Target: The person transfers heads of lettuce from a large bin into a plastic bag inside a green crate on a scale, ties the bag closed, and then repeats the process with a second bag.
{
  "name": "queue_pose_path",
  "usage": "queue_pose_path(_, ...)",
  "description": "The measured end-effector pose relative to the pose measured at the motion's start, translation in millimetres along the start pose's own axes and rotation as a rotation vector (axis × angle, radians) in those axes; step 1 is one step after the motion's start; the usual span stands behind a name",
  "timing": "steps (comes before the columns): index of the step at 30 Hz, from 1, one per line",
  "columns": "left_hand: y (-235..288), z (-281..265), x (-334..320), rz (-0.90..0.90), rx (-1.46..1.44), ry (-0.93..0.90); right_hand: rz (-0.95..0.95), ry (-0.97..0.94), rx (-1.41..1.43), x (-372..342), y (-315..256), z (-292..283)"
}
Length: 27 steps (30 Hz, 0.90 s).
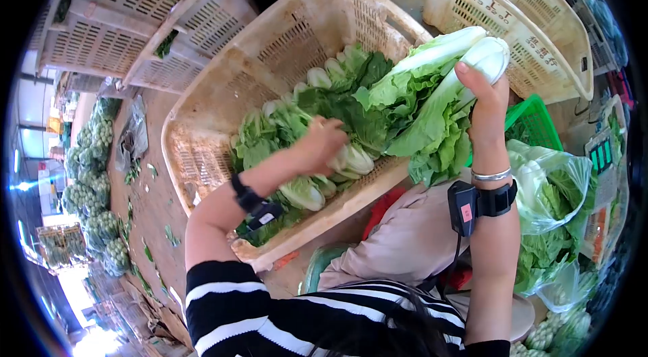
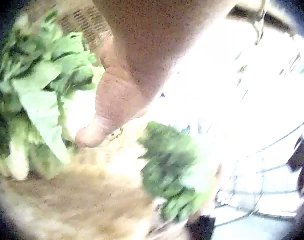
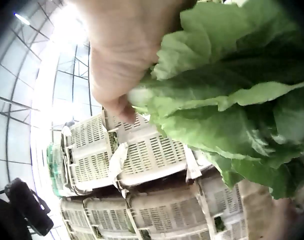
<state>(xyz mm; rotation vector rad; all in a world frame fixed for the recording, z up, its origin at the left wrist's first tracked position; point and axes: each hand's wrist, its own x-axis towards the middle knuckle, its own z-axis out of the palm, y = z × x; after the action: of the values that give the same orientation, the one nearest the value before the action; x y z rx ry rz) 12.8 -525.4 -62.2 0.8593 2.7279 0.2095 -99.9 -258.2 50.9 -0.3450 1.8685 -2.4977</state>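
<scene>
Raised on the right in the head view, my right hand [image 1: 489, 104] grips a leafy cabbage [image 1: 439, 110], thumb against its white base. A second white stalk [image 1: 439, 56] lies alongside it. Broad green leaves [image 3: 232, 95] spread from the right hand [image 3: 124, 65] in the right wrist view. My left hand [image 1: 320, 146] is low over the cabbages [image 1: 304, 193] in a dirty beige crate [image 1: 223, 80]. The left wrist view is blurred and overexposed; there the left thumb [image 2: 109, 107] lies near a white stalk and leaves [image 2: 47, 90], the other fingers hidden.
Stacked crates [image 1: 101, 26] stand at upper left, another crate [image 1: 506, 26] at upper right. On the right are a green basket [image 1: 543, 120] and a clear bag of cabbages [image 1: 550, 188]. Bagged produce [image 1: 91, 168] lines the floor at left. A bent leg [image 1: 405, 228] is beside the crate's near rim.
</scene>
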Motion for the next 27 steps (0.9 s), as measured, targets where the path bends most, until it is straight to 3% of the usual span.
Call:
queue_pose_path(1,-18.4,-27.6,-9.8,-0.087,-0.180,0.174,0.018,0.019,0.059,0.3,-3.3,0.2)
queue_pose_path(2,-23.1,-68.0,-20.9,-0.304,-0.152,0.259,0.034,0.035,0.120,0.3,-6.0,0.2)
queue_pose_path(3,-43.1,-104.0,-31.6,-0.390,-0.569,0.298,0.007,0.042,0.136,0.5,-6.2,-1.5)
queue_pose_path(4,-77.3,-97.2,-50.1,-0.419,-0.945,0.589,0.045,0.030,0.161,1.1,-3.6,-4.1)
queue_pose_path(6,-106.2,-112.8,-63.3,-0.241,-1.335,0.861,0.071,0.016,0.179,2.8,0.0,-2.8)
queue_pose_path(9,-132.2,-134.2,-58.4,-0.203,-1.256,1.019,-0.016,0.023,0.188,-5.5,-21.9,8.5)
queue_pose_path(11,-130.7,-148.1,-56.1,-0.095,-1.410,1.268,0.010,-0.030,0.242,-13.6,-43.3,5.5)
queue_pose_path(12,-129.5,-153.4,-55.1,-0.070,-1.410,1.268,0.030,-0.055,0.286,-17.4,-56.0,4.1)
queue_pose_path(14,-123.3,-173.3,-48.4,-0.197,-1.227,1.084,0.022,-0.092,0.263,-24.1,-79.7,-0.3)
queue_pose_path(16,-104.4,-201.0,-41.9,-0.127,-1.271,1.111,0.042,-0.138,0.224,-35.5,-102.4,-5.2)
queue_pose_path(19,-35.2,-250.4,-19.8,0.121,-1.322,0.899,-0.070,-0.138,0.118,-53.8,-119.9,-8.6)
queue_pose_path(22,62.7,-281.8,12.9,0.164,-1.182,0.641,-0.097,-0.113,0.141,-74.5,-120.9,-18.2)
queue_pose_path(27,193.1,-264.6,83.3,0.012,-0.796,0.331,-0.138,-0.010,0.090,-124.8,-118.4,-55.6)
